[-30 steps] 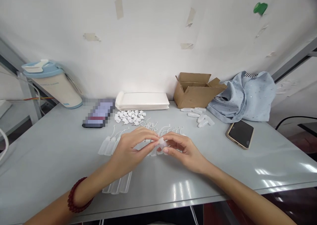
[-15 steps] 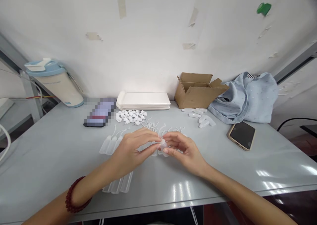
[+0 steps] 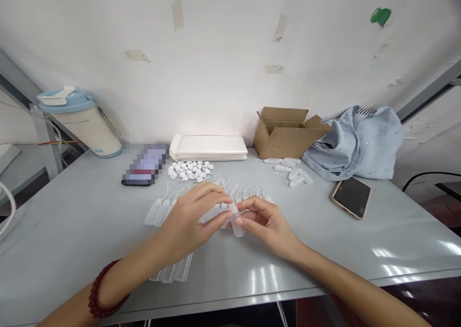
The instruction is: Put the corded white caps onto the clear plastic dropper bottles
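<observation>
Bottle [image 3: 238, 228] of translucent, cylindrical plastic, front-left of the open brown cardboard box [image 3: 284, 142], has dipped, baring more body, bare right hand [image 3: 271, 227] gripping it, bare left hand [image 3: 190, 211] pinching its white plastic top [image 3: 234, 207], where work apparently centres.

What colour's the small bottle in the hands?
The small bottle is translucent whitish; head view.

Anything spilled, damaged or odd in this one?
No spill shows. The phone at left looks odd: coarse pixel blocks obscure most of it. Ragged tape scraps cling to the wall. The plastic bottle between the left hand and right hand shows no visible damage.
</observation>
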Tool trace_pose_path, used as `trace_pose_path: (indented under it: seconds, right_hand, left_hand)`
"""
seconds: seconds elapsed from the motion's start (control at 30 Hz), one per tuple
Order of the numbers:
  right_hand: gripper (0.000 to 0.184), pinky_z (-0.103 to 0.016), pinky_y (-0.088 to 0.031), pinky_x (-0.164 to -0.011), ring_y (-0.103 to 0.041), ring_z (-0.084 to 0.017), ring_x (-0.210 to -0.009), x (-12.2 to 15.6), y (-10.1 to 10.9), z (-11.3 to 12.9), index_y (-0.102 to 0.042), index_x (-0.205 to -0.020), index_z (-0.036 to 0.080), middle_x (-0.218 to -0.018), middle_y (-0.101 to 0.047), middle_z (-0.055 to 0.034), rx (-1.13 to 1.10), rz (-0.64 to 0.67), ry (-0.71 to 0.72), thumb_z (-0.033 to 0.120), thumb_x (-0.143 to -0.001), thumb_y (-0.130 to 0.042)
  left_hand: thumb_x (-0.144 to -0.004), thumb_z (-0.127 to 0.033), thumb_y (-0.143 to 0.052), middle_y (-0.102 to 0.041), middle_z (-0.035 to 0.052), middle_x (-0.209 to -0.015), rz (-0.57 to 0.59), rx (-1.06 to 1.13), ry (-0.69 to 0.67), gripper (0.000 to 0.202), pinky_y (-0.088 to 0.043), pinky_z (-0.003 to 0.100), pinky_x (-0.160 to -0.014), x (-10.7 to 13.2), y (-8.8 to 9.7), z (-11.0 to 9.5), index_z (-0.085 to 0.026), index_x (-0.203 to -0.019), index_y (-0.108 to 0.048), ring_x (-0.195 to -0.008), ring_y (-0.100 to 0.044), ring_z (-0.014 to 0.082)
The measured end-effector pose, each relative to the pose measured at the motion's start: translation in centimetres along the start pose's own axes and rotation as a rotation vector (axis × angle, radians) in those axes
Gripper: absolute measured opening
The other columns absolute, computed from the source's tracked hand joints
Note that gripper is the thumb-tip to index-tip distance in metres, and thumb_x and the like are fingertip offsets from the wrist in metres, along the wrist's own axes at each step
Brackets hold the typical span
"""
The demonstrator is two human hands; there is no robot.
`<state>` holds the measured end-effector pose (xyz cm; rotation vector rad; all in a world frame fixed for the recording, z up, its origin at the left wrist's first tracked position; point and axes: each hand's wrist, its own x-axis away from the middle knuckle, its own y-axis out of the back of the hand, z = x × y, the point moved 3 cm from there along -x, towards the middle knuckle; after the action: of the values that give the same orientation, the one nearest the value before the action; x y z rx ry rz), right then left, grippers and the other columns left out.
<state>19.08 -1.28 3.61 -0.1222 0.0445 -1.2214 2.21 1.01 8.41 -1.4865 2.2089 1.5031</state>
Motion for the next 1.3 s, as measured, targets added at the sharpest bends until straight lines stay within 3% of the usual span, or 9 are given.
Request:
trace_pose_path:
  seconds: [0.07, 0.2, 0.43, 0.6, 0.77, 0.97, 1.13, 1.3]
  right_hand:
    - [0.024, -0.033, -0.054, -0.071, -0.069, -0.017, -0.072, -0.1, 0.0, 0.0, -0.057, -0.094, 0.021, -0.073, -0.071, -0.0005, -0.014, -0.012, 0.001, 0.035, -0.079, -0.07]
    - [0.023, -0.03, -0.053, -0.067, -0.067, -0.015, -0.067, -0.1, 0.1, 0.1, -0.058, -0.092, 0.02, -0.072, -0.068, 0.0008, -0.01, -0.057, 0.013, 0.036, -0.079, -0.069]
    - [0.027, -0.028, -0.054, -0.063, -0.069, -0.016, -0.071, 0.0, -0.5, -0.2, -0.054, -0.088, 0.022, -0.071, -0.068, 0.0017, -0.059, -0.066, -0.028, 0.036, -0.075, -0.072]
    - [0.033, -0.026, -0.052, -0.061, -0.065, -0.012, -0.06, 0.4, -1.5, -1.2, -0.053, -0.085, 0.021, -0.068, -0.066, 0.0044, -0.152, 0.008, -0.104, 0.034, -0.068, -0.078]
    - [0.025, -0.025, -0.048, -0.057, -0.062, -0.012, -0.058, 0.9, -2.1, -1.4, -0.061, -0.081, 0.018, -0.064, -0.065, 0.0017, 0.057, 0.135, -0.164, 0.035, -0.07, -0.076]
    - [0.017, -0.022, -0.047, -0.057, -0.064, -0.013, -0.065, 1.3, -2.9, -0.6, -0.067, -0.092, 0.015, -0.077, -0.068, -0.0033, 0.411, 0.315, -0.056, 0.028, -0.08, -0.065]
    - [0.022, -0.02, -0.046, -0.055, -0.059, -0.009, -0.062, 1.1, -3.1, -0.9, -0.067, -0.099, 0.012, -0.086, -0.064, -0.0046, 0.526, 0.384, 0.042, 0.024, -0.081, -0.064]
    - [0.03, -0.02, -0.046, -0.057, -0.057, -0.009, -0.064, 1.2, -3.2, -1.0, -0.063, -0.109, 0.011, -0.097, -0.063, -0.0072, 0.566, 0.439, 0.08, 0.024, -0.082, -0.063]
  left_hand:
    - [-0.087, -0.017, -0.057, -0.066, 0.0069, -0.097, -0.012, -0.079, -0.118, 0.01, -0.051, 0.033, -0.078, 0.2, -0.2, -0.3, -0.019, -0.095, -0.063, -0.09, -0.06, 0.0184]
    - [-0.089, -0.021, -0.056, -0.064, 0.0096, -0.104, 0.083, -0.223, -0.291, 0.017, -0.05, 0.038, -0.084, 0.6, -1.0, -1.0, -0.017, -0.106, -0.058, -0.098, -0.057, 0.0216]
    - [-0.088, -0.025, -0.058, -0.065, 0.0131, -0.102, 0.075, -0.465, -0.363, 0.021, -0.05, 0.041, -0.079, 1.7, -1.0, -2.3, -0.01, -0.103, -0.057, -0.096, -0.056, 0.0263]
    - [-0.082, -0.017, -0.06, -0.067, 0.0131, -0.093, 0.048, -0.564, -0.401, 0.016, -0.048, 0.042, -0.076, 3.3, -1.0, -3.1, -0.008, -0.096, -0.06, -0.091, -0.056, 0.0286]
    - [-0.076, -0.016, -0.061, -0.066, 0.0094, -0.098, 0.112, -0.353, -0.271, 0.027, -0.05, 0.039, -0.08, 5.8, -0.2, -2.5, -0.012, -0.103, -0.06, -0.096, -0.055, 0.0268]
    - [-0.074, -0.014, -0.063, -0.062, 0.0059, -0.114, 0.325, -0.167, -0.076, 0.042, -0.051, 0.034, -0.088, 8.7, 1.1, -0.2, -0.021, -0.115, -0.054, -0.112, -0.048, 0.025]
    - [-0.077, -0.016, -0.063, -0.06, 0.0043, -0.117, 0.441, -0.188, -0.05, 0.041, -0.049, 0.034, -0.09, 8.8, 1.2, 0.6, -0.024, -0.116, -0.054, -0.114, -0.047, 0.0247]
    - [-0.076, -0.014, -0.062, -0.06, 0.0031, -0.112, 0.455, -0.235, -0.059, 0.04, -0.046, 0.034, -0.091, 8.1, 1.3, 0.2, -0.023, -0.114, -0.054, -0.111, -0.048, 0.0239]
